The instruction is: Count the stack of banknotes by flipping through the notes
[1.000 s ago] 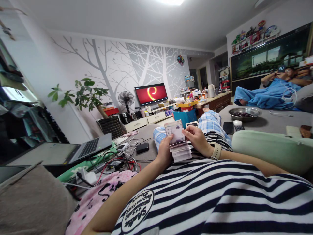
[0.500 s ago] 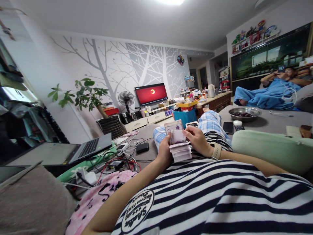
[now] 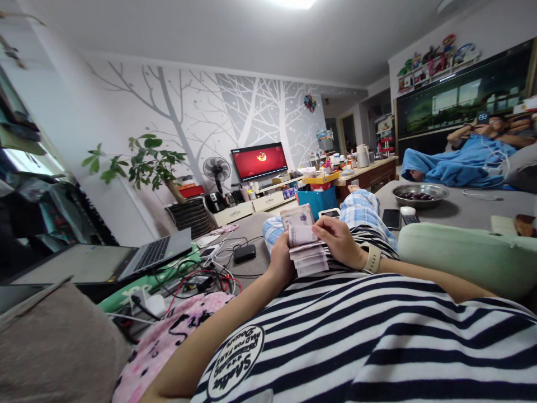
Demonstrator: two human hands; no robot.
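A stack of pale purple banknotes (image 3: 308, 258) is held over my lap, its lower notes folded down in overlapping layers. My left hand (image 3: 282, 257) is closed around the stack's left side, with the thumb lying along its edge. My right hand (image 3: 340, 240) pinches the right edge of the upper note between thumb and fingertips. A watch with a pale strap (image 3: 371, 258) is on the right wrist. Behind the notes lie my legs in blue checked trousers (image 3: 364, 210). The fingers under the stack are hidden.
On the left are an open laptop (image 3: 155, 252), tangled cables and a black box (image 3: 244, 253). To the right lie a phone (image 3: 391, 219), a metal bowl (image 3: 419, 196) of dark round fruit and a green cushion (image 3: 461, 254). A person under a blue blanket (image 3: 461, 162) reclines at the far right.
The notes and both hands have shifted very slightly to the left. The grip on the stack looks the same. The picture on the television has changed.
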